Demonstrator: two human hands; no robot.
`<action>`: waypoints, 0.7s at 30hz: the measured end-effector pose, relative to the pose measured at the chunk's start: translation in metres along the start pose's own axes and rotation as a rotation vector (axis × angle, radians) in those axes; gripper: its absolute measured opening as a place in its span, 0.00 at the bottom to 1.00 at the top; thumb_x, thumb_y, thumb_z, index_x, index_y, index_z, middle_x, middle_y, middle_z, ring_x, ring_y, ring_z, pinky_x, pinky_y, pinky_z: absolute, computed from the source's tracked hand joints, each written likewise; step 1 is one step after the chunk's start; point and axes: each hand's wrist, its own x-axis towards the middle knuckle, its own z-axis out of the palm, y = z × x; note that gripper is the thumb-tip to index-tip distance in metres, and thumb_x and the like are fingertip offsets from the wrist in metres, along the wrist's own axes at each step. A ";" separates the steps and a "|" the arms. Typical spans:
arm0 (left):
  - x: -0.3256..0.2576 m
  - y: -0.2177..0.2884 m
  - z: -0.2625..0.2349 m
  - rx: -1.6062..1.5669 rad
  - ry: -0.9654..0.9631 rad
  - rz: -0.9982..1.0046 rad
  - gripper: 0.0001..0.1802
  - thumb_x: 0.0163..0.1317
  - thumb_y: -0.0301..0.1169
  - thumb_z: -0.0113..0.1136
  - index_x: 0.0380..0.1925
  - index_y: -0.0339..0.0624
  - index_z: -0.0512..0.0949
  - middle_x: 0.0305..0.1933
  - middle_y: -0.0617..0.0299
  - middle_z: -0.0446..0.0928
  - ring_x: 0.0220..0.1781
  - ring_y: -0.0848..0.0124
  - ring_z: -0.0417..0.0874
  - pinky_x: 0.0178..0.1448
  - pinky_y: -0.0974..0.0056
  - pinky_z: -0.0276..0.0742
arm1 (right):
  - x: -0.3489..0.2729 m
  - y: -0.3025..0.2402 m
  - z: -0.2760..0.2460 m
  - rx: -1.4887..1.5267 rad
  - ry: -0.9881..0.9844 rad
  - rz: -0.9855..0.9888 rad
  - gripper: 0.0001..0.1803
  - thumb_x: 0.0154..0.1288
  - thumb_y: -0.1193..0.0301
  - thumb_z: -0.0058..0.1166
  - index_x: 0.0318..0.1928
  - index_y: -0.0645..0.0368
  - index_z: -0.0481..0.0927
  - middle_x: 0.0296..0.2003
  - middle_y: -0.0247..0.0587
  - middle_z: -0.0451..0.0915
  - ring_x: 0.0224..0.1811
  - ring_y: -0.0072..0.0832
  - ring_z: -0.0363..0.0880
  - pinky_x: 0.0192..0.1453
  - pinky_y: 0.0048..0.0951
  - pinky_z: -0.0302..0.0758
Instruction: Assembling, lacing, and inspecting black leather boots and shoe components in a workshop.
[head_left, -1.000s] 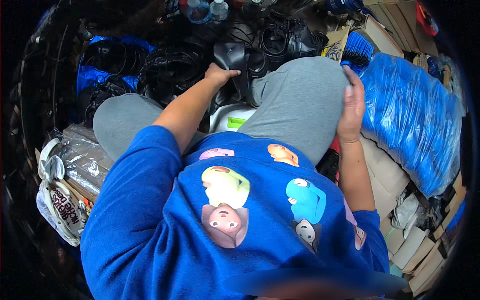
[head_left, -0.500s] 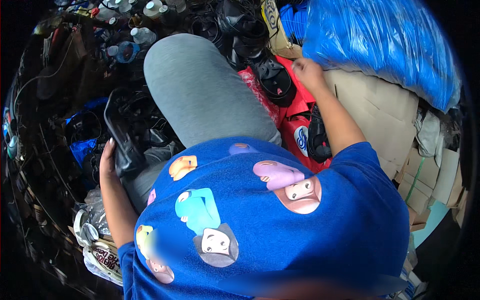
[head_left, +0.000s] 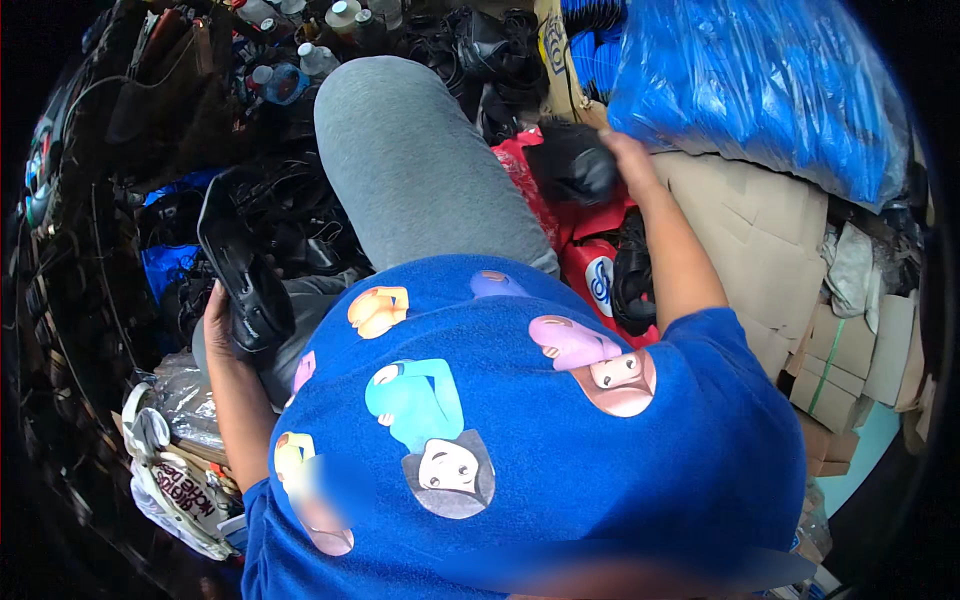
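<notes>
The left hand (head_left: 222, 325) is now gripping a black sandal (head_left: 240, 275) by its heel end, fingers curled around the sole, raised beside the grey trouser leg (head_left: 420, 170); half a second ago it was only reaching into the pile of black sandals (head_left: 290, 225). The right hand (head_left: 625, 160) is now clutching another black shoe (head_left: 572, 165), lifted over the red bag (head_left: 590, 250), which is holding more black shoes (head_left: 632, 275).

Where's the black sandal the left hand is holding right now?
In the head view, the black sandal sits at the person's left, gripped by the left hand, beside the grey-trousered knee.
</notes>
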 end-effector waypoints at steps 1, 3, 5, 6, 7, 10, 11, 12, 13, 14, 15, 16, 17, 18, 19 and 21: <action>0.001 0.000 -0.006 -0.005 -0.008 0.010 0.34 0.55 0.45 0.57 0.54 0.29 0.64 0.52 0.40 0.70 0.50 0.53 0.76 0.53 0.52 0.75 | -0.006 -0.017 -0.017 0.367 -0.019 0.161 0.21 0.60 0.56 0.48 0.42 0.61 0.76 0.39 0.41 0.80 0.43 0.34 0.78 0.45 0.34 0.71; 0.005 0.000 -0.008 -0.048 -0.062 0.049 0.33 0.56 0.45 0.55 0.54 0.30 0.65 0.52 0.41 0.71 0.50 0.53 0.76 0.52 0.52 0.76 | -0.023 -0.042 -0.042 0.890 -0.111 0.250 0.19 0.61 0.59 0.49 0.44 0.62 0.75 0.39 0.45 0.79 0.37 0.35 0.80 0.43 0.35 0.77; 0.009 -0.004 -0.003 -0.108 -0.045 0.094 0.31 0.56 0.45 0.54 0.54 0.33 0.66 0.51 0.43 0.72 0.50 0.52 0.76 0.51 0.53 0.77 | -0.029 -0.038 -0.055 0.987 -0.142 0.134 0.21 0.61 0.61 0.50 0.48 0.64 0.73 0.41 0.46 0.79 0.42 0.36 0.79 0.49 0.38 0.75; 0.010 -0.004 0.001 -0.122 -0.053 0.095 0.31 0.56 0.45 0.54 0.54 0.33 0.66 0.51 0.43 0.72 0.50 0.52 0.76 0.51 0.53 0.77 | -0.029 -0.035 -0.056 1.062 -0.117 0.101 0.21 0.61 0.62 0.50 0.49 0.64 0.72 0.42 0.47 0.78 0.43 0.37 0.78 0.50 0.38 0.75; 0.010 -0.002 0.007 -0.094 -0.131 0.100 0.31 0.56 0.44 0.54 0.54 0.34 0.66 0.51 0.43 0.72 0.49 0.52 0.76 0.51 0.53 0.77 | -0.030 -0.035 -0.063 1.048 -0.116 0.096 0.21 0.61 0.62 0.50 0.49 0.64 0.72 0.42 0.47 0.78 0.43 0.37 0.78 0.50 0.38 0.75; 0.014 -0.003 0.008 -0.054 -0.208 0.151 0.31 0.56 0.44 0.54 0.54 0.33 0.66 0.51 0.41 0.71 0.49 0.51 0.76 0.50 0.54 0.78 | -0.033 -0.038 -0.069 1.022 -0.101 0.061 0.22 0.60 0.61 0.50 0.49 0.64 0.72 0.42 0.47 0.78 0.43 0.36 0.78 0.50 0.37 0.75; 0.014 -0.004 0.007 -0.071 -0.190 0.133 0.31 0.57 0.44 0.54 0.55 0.33 0.65 0.51 0.41 0.71 0.49 0.50 0.76 0.50 0.54 0.78 | -0.035 -0.039 -0.068 1.018 -0.099 0.052 0.22 0.60 0.61 0.51 0.49 0.64 0.72 0.43 0.47 0.78 0.43 0.36 0.78 0.50 0.37 0.75; 0.016 -0.003 0.008 -0.084 -0.173 0.114 0.31 0.57 0.44 0.53 0.55 0.32 0.65 0.51 0.40 0.71 0.49 0.50 0.76 0.49 0.54 0.78 | -0.036 -0.040 -0.066 1.017 -0.094 0.042 0.22 0.60 0.61 0.51 0.49 0.64 0.72 0.43 0.47 0.78 0.43 0.36 0.78 0.50 0.37 0.74; 0.017 -0.001 0.007 -0.017 -0.268 0.106 0.32 0.57 0.44 0.53 0.55 0.32 0.64 0.51 0.40 0.71 0.49 0.49 0.76 0.49 0.54 0.78 | -0.038 -0.041 -0.064 1.017 -0.089 0.032 0.22 0.60 0.61 0.51 0.49 0.64 0.72 0.43 0.47 0.78 0.43 0.36 0.78 0.51 0.37 0.74; 0.016 -0.001 0.006 -0.017 -0.266 0.108 0.32 0.57 0.44 0.53 0.55 0.32 0.64 0.51 0.40 0.71 0.49 0.49 0.76 0.49 0.54 0.78 | -0.039 -0.041 -0.062 1.018 -0.084 0.022 0.22 0.59 0.61 0.52 0.49 0.64 0.72 0.43 0.47 0.78 0.43 0.36 0.78 0.51 0.36 0.74; 0.015 -0.003 0.007 -0.019 -0.273 0.122 0.32 0.57 0.45 0.52 0.55 0.32 0.64 0.51 0.39 0.70 0.49 0.49 0.76 0.49 0.54 0.78 | -0.041 -0.041 -0.061 1.020 -0.078 0.012 0.23 0.59 0.60 0.52 0.49 0.64 0.72 0.43 0.47 0.78 0.43 0.36 0.78 0.51 0.36 0.74; 0.014 -0.004 0.007 -0.021 -0.280 0.136 0.32 0.58 0.45 0.52 0.56 0.31 0.64 0.51 0.39 0.70 0.49 0.48 0.76 0.49 0.54 0.78 | -0.042 -0.041 -0.059 1.023 -0.072 0.003 0.23 0.59 0.60 0.52 0.49 0.64 0.72 0.43 0.47 0.78 0.43 0.36 0.78 0.51 0.36 0.74; 0.014 -0.005 0.006 -0.019 -0.277 0.137 0.32 0.58 0.45 0.52 0.56 0.31 0.64 0.51 0.39 0.70 0.49 0.48 0.76 0.49 0.54 0.78 | -0.043 -0.041 -0.057 1.026 -0.066 -0.005 0.23 0.59 0.60 0.52 0.49 0.64 0.72 0.43 0.47 0.78 0.43 0.36 0.78 0.51 0.36 0.74; 0.012 -0.006 0.005 -0.027 -0.239 0.145 0.33 0.58 0.45 0.52 0.56 0.32 0.63 0.52 0.39 0.70 0.50 0.48 0.75 0.49 0.53 0.78 | -0.044 -0.041 -0.054 1.029 -0.063 -0.013 0.23 0.58 0.60 0.53 0.49 0.64 0.72 0.44 0.47 0.78 0.44 0.35 0.78 0.51 0.35 0.74; 0.011 -0.007 0.003 -0.033 -0.198 0.153 0.33 0.58 0.46 0.52 0.56 0.32 0.63 0.52 0.38 0.70 0.50 0.48 0.75 0.49 0.53 0.78 | -0.048 -0.047 -0.048 1.033 -0.068 -0.008 0.23 0.58 0.60 0.53 0.49 0.64 0.72 0.44 0.47 0.78 0.44 0.35 0.78 0.51 0.35 0.74; 0.008 -0.008 -0.002 -0.040 -0.181 0.146 0.33 0.58 0.46 0.52 0.56 0.32 0.63 0.52 0.38 0.70 0.50 0.48 0.75 0.49 0.53 0.78 | -0.055 -0.064 -0.034 0.668 -0.117 0.123 0.27 0.53 0.57 0.58 0.47 0.65 0.73 0.41 0.44 0.78 0.40 0.34 0.78 0.49 0.33 0.73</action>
